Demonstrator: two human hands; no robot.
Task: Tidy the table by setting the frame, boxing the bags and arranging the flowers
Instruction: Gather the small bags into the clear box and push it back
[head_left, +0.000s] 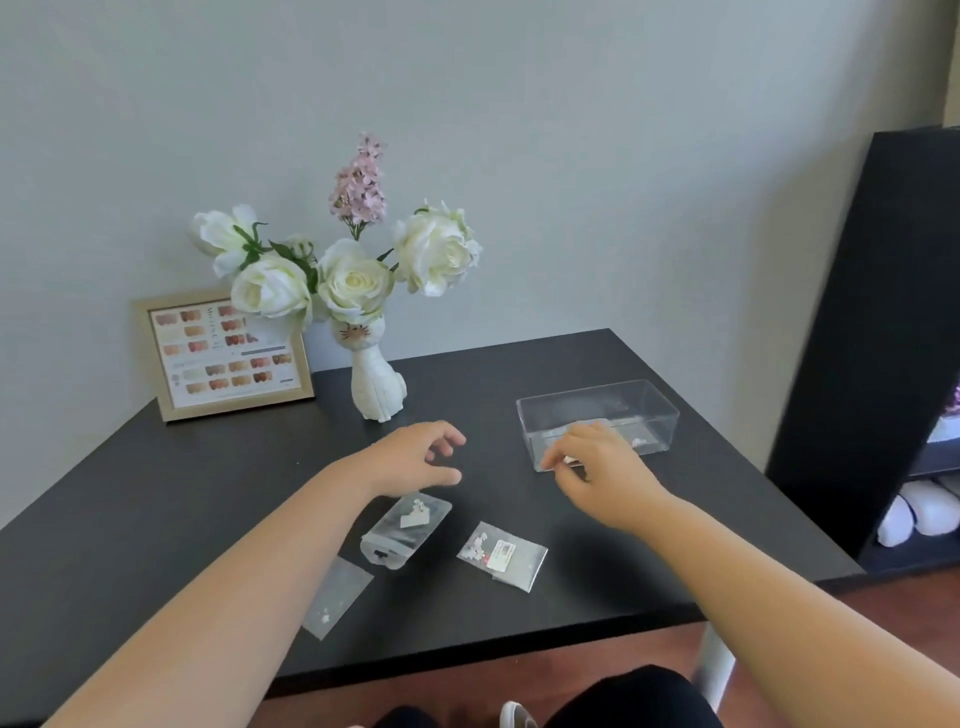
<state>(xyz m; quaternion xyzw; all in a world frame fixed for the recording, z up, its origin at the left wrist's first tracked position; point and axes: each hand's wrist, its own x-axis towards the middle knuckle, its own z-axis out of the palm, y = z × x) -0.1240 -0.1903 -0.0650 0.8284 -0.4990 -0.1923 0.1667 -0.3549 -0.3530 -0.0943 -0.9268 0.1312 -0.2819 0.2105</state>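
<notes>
A gold picture frame (223, 353) stands upright at the back left of the black table (156, 493). Beside it a white cat-shaped vase (376, 382) holds white roses and a pink sprig (358, 280). A clear plastic box (660, 415) sits at the right. My right hand (602, 478) reaches over its near wall, fingers pinched on a small clear bag (636, 442) that lies partly inside. My left hand (415, 457) hovers open above the table, holding nothing. Three small clear bags lie near the front: one (405, 527) just under my left hand, one (503, 555) to its right, one (336, 597) by my left forearm.
A black shelf unit (872, 338) stands close to the table's right edge, with white items on its lower shelf. The grey wall runs right behind the table. The table's front edge is near my knees.
</notes>
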